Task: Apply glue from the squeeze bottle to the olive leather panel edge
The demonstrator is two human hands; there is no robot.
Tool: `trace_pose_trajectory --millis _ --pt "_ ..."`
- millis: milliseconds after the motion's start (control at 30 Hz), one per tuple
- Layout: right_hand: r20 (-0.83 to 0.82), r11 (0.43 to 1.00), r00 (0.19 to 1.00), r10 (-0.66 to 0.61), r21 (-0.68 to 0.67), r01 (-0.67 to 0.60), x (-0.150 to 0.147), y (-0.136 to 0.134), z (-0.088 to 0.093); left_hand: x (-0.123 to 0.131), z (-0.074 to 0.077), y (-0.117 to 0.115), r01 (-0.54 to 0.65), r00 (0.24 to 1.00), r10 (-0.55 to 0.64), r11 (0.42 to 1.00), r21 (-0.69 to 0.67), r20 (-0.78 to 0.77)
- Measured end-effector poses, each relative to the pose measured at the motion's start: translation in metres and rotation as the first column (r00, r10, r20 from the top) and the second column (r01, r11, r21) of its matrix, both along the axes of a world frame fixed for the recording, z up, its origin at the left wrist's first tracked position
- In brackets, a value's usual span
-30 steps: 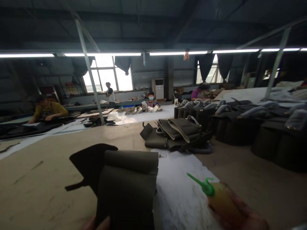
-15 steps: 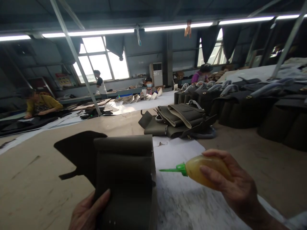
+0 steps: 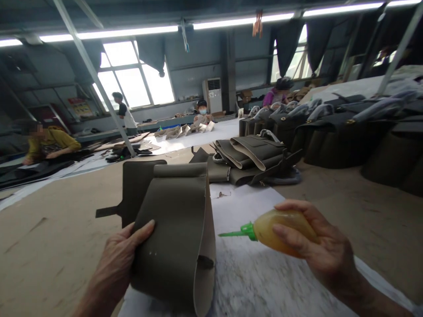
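My left hand (image 3: 120,257) grips a folded olive-grey leather bag panel (image 3: 172,229) by its left edge, thumb on the front, holding it upright above the table. My right hand (image 3: 317,248) is wrapped round a yellowish squeeze glue bottle (image 3: 280,225) with a green nozzle (image 3: 236,232). The nozzle points left towards the panel's right edge, a short gap away. A white marbled sheet (image 3: 251,273) lies on the table under both hands.
A pile of olive leather pieces (image 3: 251,160) lies beyond the sheet. Rows of dark finished bags (image 3: 333,132) fill the right side. Brown table surface (image 3: 56,237) spreads left. Several other people work at far tables, one in yellow (image 3: 49,143) at the left.
The view has tilted down and both hands have come into sight. The panel has risen and curled forward in my left hand. The bottle turned from pointing up-left to pointing level at the panel.
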State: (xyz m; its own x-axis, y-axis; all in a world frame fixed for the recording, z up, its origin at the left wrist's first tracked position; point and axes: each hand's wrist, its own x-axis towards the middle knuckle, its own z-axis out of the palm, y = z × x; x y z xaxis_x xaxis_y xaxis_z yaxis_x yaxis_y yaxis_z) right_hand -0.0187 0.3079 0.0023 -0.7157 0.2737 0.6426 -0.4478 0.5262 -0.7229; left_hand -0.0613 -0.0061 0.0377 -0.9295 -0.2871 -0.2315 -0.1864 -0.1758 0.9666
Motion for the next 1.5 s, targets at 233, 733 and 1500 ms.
trace_pose_trajectory --millis 233,733,1500 --pt "-0.015 0.999 1.000 0.021 0.033 -0.020 -0.013 -0.003 0.002 -0.011 -0.028 0.007 -0.028 1.000 0.027 0.995 0.091 0.011" --pt "0.036 0.993 0.995 0.090 0.069 -0.092 -0.048 -0.020 0.003 -0.004 -0.021 0.002 -0.094 0.993 0.091 0.995 0.044 0.074" --pt "0.113 0.988 0.992 0.050 0.137 -0.066 -0.031 -0.015 -0.006 0.000 -0.025 0.004 -0.114 0.988 0.116 0.993 0.021 -0.100"
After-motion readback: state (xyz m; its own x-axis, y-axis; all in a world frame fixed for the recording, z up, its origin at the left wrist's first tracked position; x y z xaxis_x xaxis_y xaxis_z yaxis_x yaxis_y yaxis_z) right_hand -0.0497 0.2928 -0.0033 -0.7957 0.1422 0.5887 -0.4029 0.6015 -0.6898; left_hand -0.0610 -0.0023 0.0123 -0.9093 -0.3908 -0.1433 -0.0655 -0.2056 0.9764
